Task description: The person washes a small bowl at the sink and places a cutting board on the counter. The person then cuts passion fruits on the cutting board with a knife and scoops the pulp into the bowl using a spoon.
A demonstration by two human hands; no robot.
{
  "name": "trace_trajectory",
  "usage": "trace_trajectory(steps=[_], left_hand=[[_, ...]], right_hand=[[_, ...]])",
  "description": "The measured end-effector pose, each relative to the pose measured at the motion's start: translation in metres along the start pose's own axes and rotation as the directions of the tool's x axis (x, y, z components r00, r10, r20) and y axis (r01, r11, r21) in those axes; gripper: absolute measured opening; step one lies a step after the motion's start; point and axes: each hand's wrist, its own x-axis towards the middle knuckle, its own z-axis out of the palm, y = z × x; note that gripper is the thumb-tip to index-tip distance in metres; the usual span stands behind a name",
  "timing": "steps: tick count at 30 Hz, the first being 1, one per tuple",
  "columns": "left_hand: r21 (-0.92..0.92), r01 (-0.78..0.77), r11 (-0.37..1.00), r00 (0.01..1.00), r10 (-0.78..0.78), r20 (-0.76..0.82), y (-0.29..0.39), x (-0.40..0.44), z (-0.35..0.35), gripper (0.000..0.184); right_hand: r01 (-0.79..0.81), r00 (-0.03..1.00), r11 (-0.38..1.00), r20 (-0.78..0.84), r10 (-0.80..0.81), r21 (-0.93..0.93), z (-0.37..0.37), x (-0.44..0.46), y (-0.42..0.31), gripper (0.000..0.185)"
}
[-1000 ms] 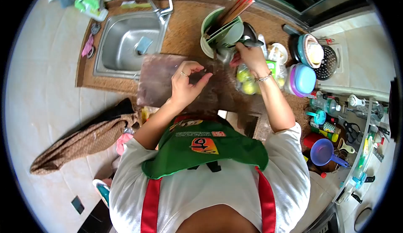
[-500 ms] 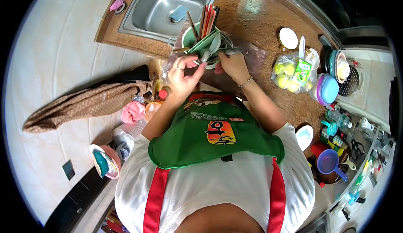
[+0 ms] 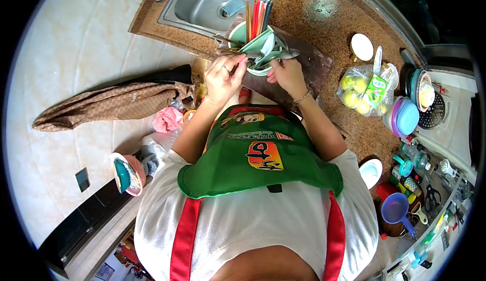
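A green utensil holder (image 3: 236,34) stands on a brown board (image 3: 315,67), with chopsticks (image 3: 256,18) upright in it and several spoons at its front. My left hand (image 3: 225,78) is at the holder's left front, thumb and fingers pinched around the end of a spoon (image 3: 254,55). At the right front, my right hand (image 3: 288,77) has its fingers closed by a metal spoon (image 3: 289,53); what exactly they grip is hidden.
A steel sink (image 3: 205,2) with a blue cloth (image 3: 233,6) lies behind. To the right are a bag of yellow-green fruit (image 3: 356,89), a white-lidded cup (image 3: 362,47), stacked bowls (image 3: 406,116) and a purple ladle (image 3: 396,208). A brown cloth (image 3: 116,101) hangs left.
The holder has moved from behind the board onto it, toward my body. My left hand, apart from it at first, has closed at its front. The view has shifted, too.
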Motion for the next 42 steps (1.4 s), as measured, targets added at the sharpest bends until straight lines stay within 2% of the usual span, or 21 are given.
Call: trace_trajectory(steps=[4,6,7,9,11,12,13,15,16,18,19,21,25,29,31,32,34,35,37,39,42], left_hand=[[0.083,0.04,0.996,0.997,-0.046,0.067,0.001,0.003,0.003,0.015],[0.114,0.052,0.992,0.995,-0.061,0.075,0.0,0.001,0.006,0.015],[0.096,0.052,0.994,0.996,-0.058,0.063,-0.001,0.0,0.007,0.018],[0.079,0.049,0.996,0.997,-0.053,0.05,0.003,0.0,0.007,0.02],[0.022,0.179,0.984,0.981,-0.18,0.079,0.014,0.001,0.006,0.031],[0.022,0.177,0.984,0.981,-0.179,0.081,0.02,0.003,0.004,0.031],[0.027,0.214,0.976,0.969,-0.216,0.123,0.025,0.005,0.001,0.035],[0.036,0.249,0.968,0.954,-0.252,0.164,0.028,0.006,0.0,0.039],[0.09,0.18,0.979,0.974,-0.191,0.123,0.026,0.006,0.001,0.039],[0.189,0.052,0.981,0.998,-0.058,0.023,0.02,0.01,0.004,0.041],[0.189,0.052,0.981,0.998,-0.057,0.023,0.02,0.012,0.003,0.041],[0.321,-0.074,0.944,0.997,0.071,0.021,0.027,0.021,-0.003,0.041],[0.35,-0.279,0.894,0.954,0.217,0.208,0.045,0.047,0.0,0.035],[0.338,-0.276,0.9,0.902,0.121,0.415,0.047,0.062,0.019,0.028],[0.318,-0.286,0.904,0.888,0.125,0.442,0.045,0.062,0.025,0.027],[0.331,-0.271,0.904,0.866,0.079,0.493,0.045,0.062,0.026,0.026],[0.341,-0.256,0.905,0.846,0.039,0.532,0.044,0.061,0.027,0.022],[0.341,-0.256,0.905,0.846,0.038,0.533,0.044,0.061,0.027,0.022],[0.372,-0.285,0.883,0.858,0.062,0.509,0.043,0.06,0.025,0.021],[0.379,-0.289,0.879,0.861,0.066,0.504,0.042,0.059,0.022,0.021],[0.397,-0.302,0.867,0.864,0.072,0.499,0.038,0.055,0.016,0.022]], right_hand=[[0.066,0.998,0.996,0.003,-0.066,-0.065,-0.007,-0.002,0.013,0.027],[0.172,0.98,0.956,-0.055,-0.19,-0.237,-0.011,-0.007,0.016,0.027],[0.173,0.98,0.957,-0.051,-0.19,-0.233,-0.01,-0.01,0.015,0.027],[0.373,0.867,0.902,-0.265,-0.422,-0.216,-0.01,-0.014,0.01,0.028],[0.405,0.856,0.902,-0.284,-0.431,-0.149,-0.011,-0.011,0.003,0.028],[0.434,0.846,0.897,-0.305,-0.438,-0.084,-0.012,-0.01,0.0,0.029],[0.434,0.845,0.897,-0.307,-0.437,-0.082,-0.014,-0.012,-0.004,0.029],[0.498,0.801,0.843,-0.266,-0.536,-0.203,-0.017,-0.015,-0.011,0.029],[0.499,0.8,0.843,-0.265,-0.538,-0.201,-0.017,-0.016,-0.011,0.029],[0.607,0.751,0.764,-0.159,-0.641,-0.219,-0.015,-0.021,-0.015,0.03],[0.607,0.75,0.764,-0.159,-0.642,-0.219,-0.014,-0.028,-0.018,0.03],[0.58,0.808,0.802,-0.022,-0.588,-0.144,-0.009,-0.04,-0.026,0.027],[0.618,0.785,0.785,0.067,-0.615,-0.041,0.001,-0.04,-0.01,0.029],[0.616,0.783,0.783,0.173,-0.597,-0.087,-0.004,-0.035,0.001,0.031],[0.618,0.785,0.777,0.132,-0.605,-0.118,-0.008,-0.038,-0.003,0.027],[0.618,0.785,0.777,0.13,-0.605,-0.121,-0.009,-0.04,-0.003,0.027],[0.609,0.786,0.781,-0.034,-0.618,-0.137,-0.01,-0.043,-0.003,0.022],[0.608,0.786,0.782,-0.034,-0.617,-0.137,-0.012,-0.043,-0.005,0.022],[0.591,0.739,0.775,-0.234,-0.632,-0.224,-0.022,-0.04,-0.012,0.02],[0.532,0.695,0.822,-0.449,-0.561,-0.204,-0.027,-0.018,-0.002,0.026],[0.523,0.68,0.836,-0.512,-0.525,-0.165,-0.038,0.009,-0.007,0.036]])
